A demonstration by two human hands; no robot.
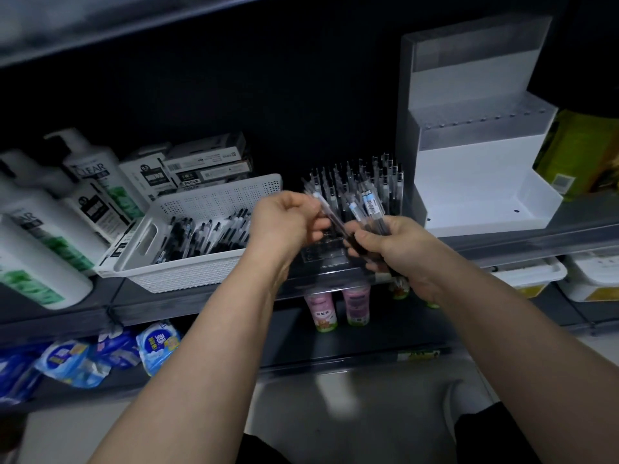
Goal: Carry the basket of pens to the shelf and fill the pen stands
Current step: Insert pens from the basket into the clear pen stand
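On the shelf, the white basket of pens sits left of the clear pen stand. The right hand grips a pen bundle; the left hand pinches a single pen.

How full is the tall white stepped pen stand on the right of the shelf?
Empty. The tall white stepped pen stand shows bare tiers and an open front tray, with no pens standing in it.

The basket is white with a dotted perforated pattern. The pens are black and clear. The bottles are white with green.
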